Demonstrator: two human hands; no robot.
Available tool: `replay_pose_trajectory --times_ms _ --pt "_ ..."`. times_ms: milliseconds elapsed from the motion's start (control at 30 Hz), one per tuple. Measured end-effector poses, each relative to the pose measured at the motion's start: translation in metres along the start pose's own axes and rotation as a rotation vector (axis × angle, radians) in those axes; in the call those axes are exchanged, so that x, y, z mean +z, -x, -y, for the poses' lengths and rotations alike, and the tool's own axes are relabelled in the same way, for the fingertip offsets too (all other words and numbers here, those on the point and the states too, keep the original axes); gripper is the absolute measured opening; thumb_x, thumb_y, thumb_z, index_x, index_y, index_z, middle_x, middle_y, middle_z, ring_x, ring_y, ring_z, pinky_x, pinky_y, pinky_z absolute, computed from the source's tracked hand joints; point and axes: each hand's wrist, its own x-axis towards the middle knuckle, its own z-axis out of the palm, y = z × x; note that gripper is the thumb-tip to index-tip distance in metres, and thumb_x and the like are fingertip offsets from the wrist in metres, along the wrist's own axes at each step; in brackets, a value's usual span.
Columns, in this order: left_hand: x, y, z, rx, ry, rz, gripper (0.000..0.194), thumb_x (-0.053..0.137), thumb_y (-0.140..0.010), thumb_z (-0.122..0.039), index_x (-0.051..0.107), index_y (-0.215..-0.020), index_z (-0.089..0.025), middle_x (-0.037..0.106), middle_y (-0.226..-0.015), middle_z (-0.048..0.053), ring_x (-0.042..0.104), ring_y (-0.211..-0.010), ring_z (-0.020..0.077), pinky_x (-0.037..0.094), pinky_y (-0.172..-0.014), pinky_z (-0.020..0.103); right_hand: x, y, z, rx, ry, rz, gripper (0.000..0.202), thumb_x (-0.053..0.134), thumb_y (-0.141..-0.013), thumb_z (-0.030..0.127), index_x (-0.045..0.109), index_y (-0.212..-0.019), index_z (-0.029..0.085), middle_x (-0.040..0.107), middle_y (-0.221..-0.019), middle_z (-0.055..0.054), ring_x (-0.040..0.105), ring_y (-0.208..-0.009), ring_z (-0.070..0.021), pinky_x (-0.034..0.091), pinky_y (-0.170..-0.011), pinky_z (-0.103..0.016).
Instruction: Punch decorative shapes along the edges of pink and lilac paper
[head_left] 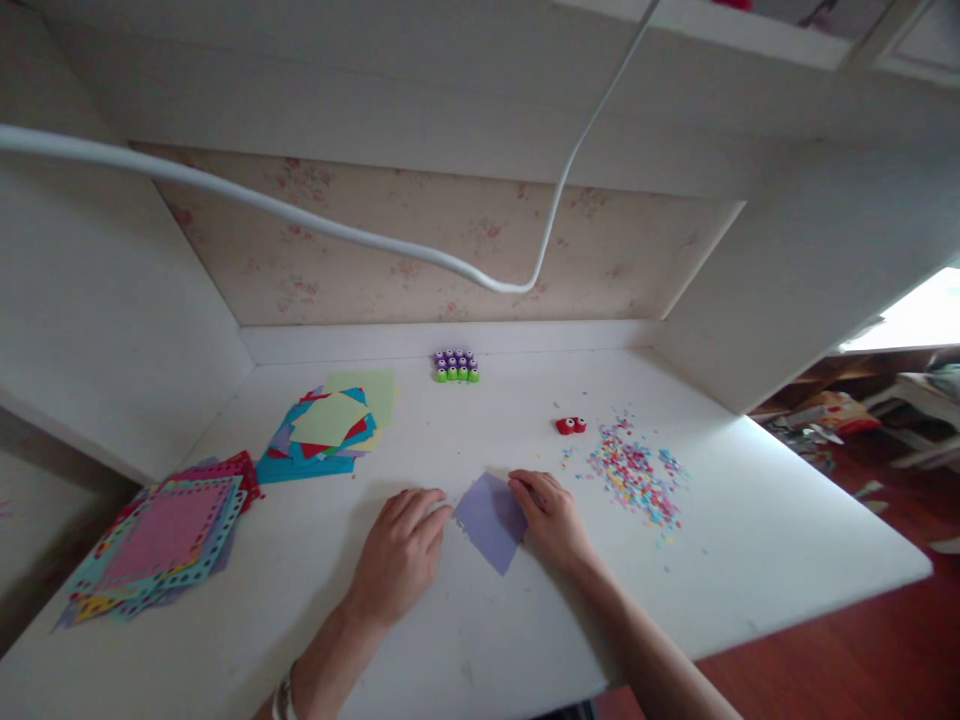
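Note:
A square of purple paper [491,525] lies turned cornerwise on the white table in front of me, with small notches or holes along its lower left edge. My left hand [401,553] is at its left corner, thumb and forefinger closed there. At the right side, my right hand [551,515] pinches the paper's edge with fingers bent. Two red craft punches [571,426] stand beyond my right hand. Beside them spreads a pile of multicoloured paper confetti [637,472].
Several purple and green craft punches [457,366] stand in rows near the back wall. Plain coloured sheets [330,420] are stacked at the left. Nearer lie sheets with punched borders [161,530]. A white cable [337,232] hangs across the view above the table [465,650].

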Motion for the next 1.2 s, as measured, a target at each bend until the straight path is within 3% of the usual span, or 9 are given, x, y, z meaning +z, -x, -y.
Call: replay_pose_trajectory --times_ms 133,300,467,633,833,1033,1200 --pt "0.014 -0.011 -0.017 0.104 0.021 0.161 0.029 0.053 -0.090 -0.005 0.069 -0.112 -0.016 0.065 -0.127 0.009 0.056 -0.122 0.0249 0.045 -0.107 0.041 0.001 0.000 -0.004 0.070 -0.063 -0.047 0.026 0.056 -0.091 0.038 0.075 -0.096 0.022 0.075 -0.089 -0.009 0.068 -0.086 -0.0257 0.051 -0.082 -0.041" --pt "0.025 -0.030 -0.024 0.016 -0.032 0.294 0.028 0.053 -0.091 -0.007 0.069 -0.111 -0.019 0.069 -0.117 0.007 0.061 -0.110 0.0242 0.051 -0.097 0.041 0.004 -0.002 -0.019 0.131 -0.136 -0.094 0.035 0.047 -0.092 0.040 0.074 -0.102 0.019 0.075 -0.096 -0.011 0.070 -0.086 -0.0247 0.053 -0.081 -0.040" --pt "0.026 -0.034 -0.031 -0.096 -0.078 0.280 0.018 0.052 -0.095 -0.017 0.070 -0.097 -0.018 0.067 -0.094 0.008 0.063 -0.093 0.0275 0.053 -0.081 0.045 0.004 -0.007 -0.029 0.215 -0.199 -0.109 0.040 0.051 -0.091 0.049 0.073 -0.104 0.018 0.076 -0.097 -0.012 0.070 -0.092 -0.0265 0.054 -0.081 -0.040" --pt "0.027 -0.028 -0.033 -0.119 -0.017 0.258 0.018 0.052 -0.098 -0.026 0.069 -0.097 -0.021 0.066 -0.090 0.005 0.063 -0.089 0.0252 0.052 -0.082 0.043 0.010 -0.031 -0.027 0.237 -0.229 -0.055 0.044 0.054 -0.089 0.054 0.070 -0.105 0.017 0.076 -0.096 -0.012 0.070 -0.082 -0.0232 0.056 -0.076 -0.037" --pt "0.034 -0.024 -0.022 -0.105 0.023 0.176 0.021 0.057 -0.094 -0.021 0.067 -0.113 -0.020 0.066 -0.112 0.009 0.063 -0.102 0.0275 0.054 -0.089 0.046 0.033 -0.086 -0.023 0.187 -0.138 0.039 0.031 0.051 -0.092 0.041 0.070 -0.104 0.021 0.076 -0.087 -0.005 0.068 -0.072 -0.0182 0.056 -0.070 -0.032" --pt "0.045 -0.018 -0.021 -0.078 0.042 0.177 0.029 0.060 -0.091 -0.020 0.067 -0.119 -0.014 0.063 -0.130 0.014 0.059 -0.120 0.0321 0.050 -0.103 0.050 0.055 -0.137 -0.017 0.092 -0.009 0.098 0.027 0.050 -0.091 0.025 0.071 -0.108 0.021 0.075 -0.102 -0.007 0.069 -0.088 -0.0187 0.054 -0.084 -0.034" --pt "0.050 -0.016 -0.025 -0.090 0.037 0.199 0.030 0.059 -0.091 -0.022 0.067 -0.119 -0.015 0.064 -0.131 0.014 0.060 -0.120 0.0312 0.051 -0.103 0.048 0.065 -0.150 0.015 -0.024 0.037 0.220 0.030 0.052 -0.093 0.029 0.071 -0.115 0.021 0.073 -0.108 -0.008 0.066 -0.085 -0.0173 0.053 -0.081 -0.032"
